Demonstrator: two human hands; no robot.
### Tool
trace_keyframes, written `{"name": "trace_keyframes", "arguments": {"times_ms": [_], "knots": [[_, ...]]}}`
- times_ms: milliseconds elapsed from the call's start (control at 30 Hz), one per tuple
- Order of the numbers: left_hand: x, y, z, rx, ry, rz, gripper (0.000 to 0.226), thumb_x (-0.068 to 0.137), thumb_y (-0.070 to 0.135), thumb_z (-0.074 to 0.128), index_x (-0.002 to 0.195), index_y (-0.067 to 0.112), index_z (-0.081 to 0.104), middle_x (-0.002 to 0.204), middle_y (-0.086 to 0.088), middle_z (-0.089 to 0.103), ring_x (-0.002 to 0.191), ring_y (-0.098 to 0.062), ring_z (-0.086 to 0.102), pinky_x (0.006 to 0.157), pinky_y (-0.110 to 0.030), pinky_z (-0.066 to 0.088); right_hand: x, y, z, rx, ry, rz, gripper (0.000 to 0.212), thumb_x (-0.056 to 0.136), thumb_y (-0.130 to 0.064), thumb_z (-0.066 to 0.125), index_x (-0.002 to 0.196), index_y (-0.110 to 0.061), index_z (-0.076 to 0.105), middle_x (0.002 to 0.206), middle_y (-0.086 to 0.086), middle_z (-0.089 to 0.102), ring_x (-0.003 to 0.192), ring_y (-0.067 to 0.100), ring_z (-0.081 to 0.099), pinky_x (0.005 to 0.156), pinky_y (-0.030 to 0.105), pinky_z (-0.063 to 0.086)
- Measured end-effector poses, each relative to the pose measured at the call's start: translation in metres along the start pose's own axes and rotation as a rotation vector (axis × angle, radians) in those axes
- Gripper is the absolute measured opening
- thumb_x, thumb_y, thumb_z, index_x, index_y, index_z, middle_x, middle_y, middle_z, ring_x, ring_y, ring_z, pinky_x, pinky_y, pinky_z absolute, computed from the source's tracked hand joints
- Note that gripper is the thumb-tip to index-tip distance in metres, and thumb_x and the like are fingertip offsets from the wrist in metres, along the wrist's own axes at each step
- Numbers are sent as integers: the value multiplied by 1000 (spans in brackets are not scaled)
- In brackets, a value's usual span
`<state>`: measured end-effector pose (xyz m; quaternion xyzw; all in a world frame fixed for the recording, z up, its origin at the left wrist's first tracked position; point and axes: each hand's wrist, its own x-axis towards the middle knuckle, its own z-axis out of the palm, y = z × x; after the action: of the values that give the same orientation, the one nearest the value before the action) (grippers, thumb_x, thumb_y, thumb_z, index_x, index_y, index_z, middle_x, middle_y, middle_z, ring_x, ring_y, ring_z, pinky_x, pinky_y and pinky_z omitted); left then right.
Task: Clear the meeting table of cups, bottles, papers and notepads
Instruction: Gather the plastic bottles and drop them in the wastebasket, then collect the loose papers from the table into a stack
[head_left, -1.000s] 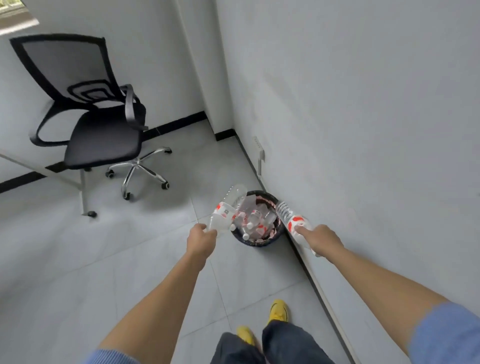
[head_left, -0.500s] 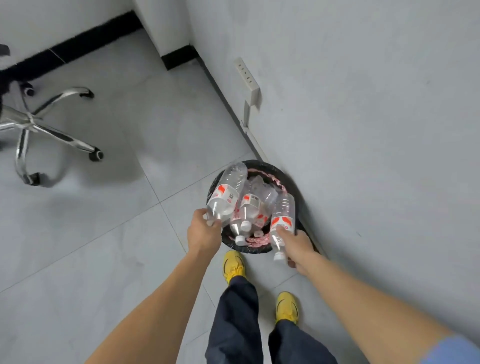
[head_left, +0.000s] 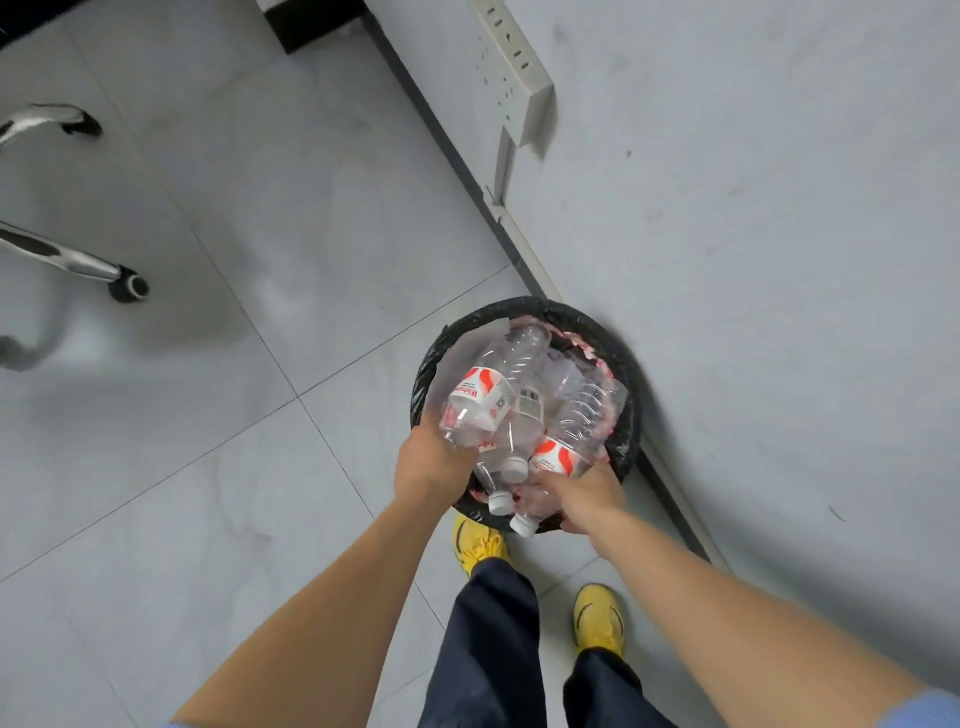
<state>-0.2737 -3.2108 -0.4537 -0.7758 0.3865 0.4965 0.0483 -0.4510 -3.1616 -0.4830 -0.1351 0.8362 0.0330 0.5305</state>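
Note:
A round waste bin lined with a black bag stands on the floor against the wall, packed with several clear plastic bottles. My left hand grips a clear bottle with a red-and-white label by its neck end, over the bin's left side. My right hand holds a second labelled bottle over the bin's near right side, its base pointing into the bin. Other bottles with white caps lie beneath both.
A grey wall runs along the right, with a white power strip mounted low on it. Chrome legs and a caster of an office chair are at the left. My feet in yellow shoes stand just before the bin.
I have come closer and look straight down at the bin. Both hands have lowered their bottles onto the pile of bottles inside.

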Motion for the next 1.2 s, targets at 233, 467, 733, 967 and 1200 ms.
{"name": "trace_keyframes", "arguments": {"times_ms": [233,467,733,967,1200], "knots": [[-73,26,-48,29,48,9,47,87,28,60,131,16,50,119,-7,57,103,-29,58,84,-44,54,-74,-23,-58,-391,-55,-296,31,89,-37,60,113,-17,60,108,5,65,89,23,61,72,33,48],[-214,38,-113,-126,162,41,25,89,26,60,112,18,55,81,1,58,63,-18,55,64,-36,53,-202,-43,-119,-658,-61,-604,29,88,-36,60,111,-19,65,113,5,68,93,23,60,78,31,47],[-397,6,-166,-181,344,52,37,91,27,55,127,16,55,104,-7,67,91,-28,65,81,-38,55,-365,-41,-154,-1062,-30,-1016,17,86,-34,53,98,-26,61,103,3,69,94,28,64,77,35,50],[-560,-89,-218,-262,646,-57,35,91,30,56,124,18,58,103,-4,66,92,-23,63,85,-37,54,-521,-27,-127,-1424,33,-1376,38,89,-34,56,122,-16,62,126,8,64,114,30,59,93,38,50],[-700,-211,-235,-393,867,-281,35,91,30,57,124,18,60,112,-7,66,99,-24,62,86,-34,51,-659,15,-50,-1545,-28,-1688,42,89,-43,57,127,-25,57,130,6,59,117,28,57,92,35,47]]}}
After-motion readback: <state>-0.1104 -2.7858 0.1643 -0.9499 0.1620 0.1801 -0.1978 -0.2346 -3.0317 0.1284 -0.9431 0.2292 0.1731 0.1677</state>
